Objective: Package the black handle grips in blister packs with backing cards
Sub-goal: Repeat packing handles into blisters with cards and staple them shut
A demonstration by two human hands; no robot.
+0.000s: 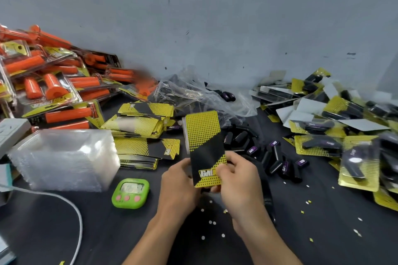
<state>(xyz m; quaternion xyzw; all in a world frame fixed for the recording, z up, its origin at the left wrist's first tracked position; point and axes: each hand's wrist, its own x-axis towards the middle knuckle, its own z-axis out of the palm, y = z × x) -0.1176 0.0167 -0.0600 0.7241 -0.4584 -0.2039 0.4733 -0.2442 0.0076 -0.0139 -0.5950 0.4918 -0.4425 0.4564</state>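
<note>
I hold a yellow-and-black backing card (204, 146) upright over the table, its printed face toward me. My left hand (178, 185) grips its lower left edge and my right hand (237, 180) pinches its lower right corner. A clear edge behind the card's left side may be a blister; I cannot tell. Loose black handle grips (275, 157) lie scattered just right of the card. Stacks of backing cards (146, 144) sit to the left of it. A tall stack of clear blister shells (64, 157) stands at the left.
Packed black grips in blisters (344, 146) pile up at the right. Packed orange grips (53, 88) are heaped at the back left. A crumpled plastic bag (193, 94) lies at the back. A green timer (131, 193) and a white cable (64, 202) sit near the front left.
</note>
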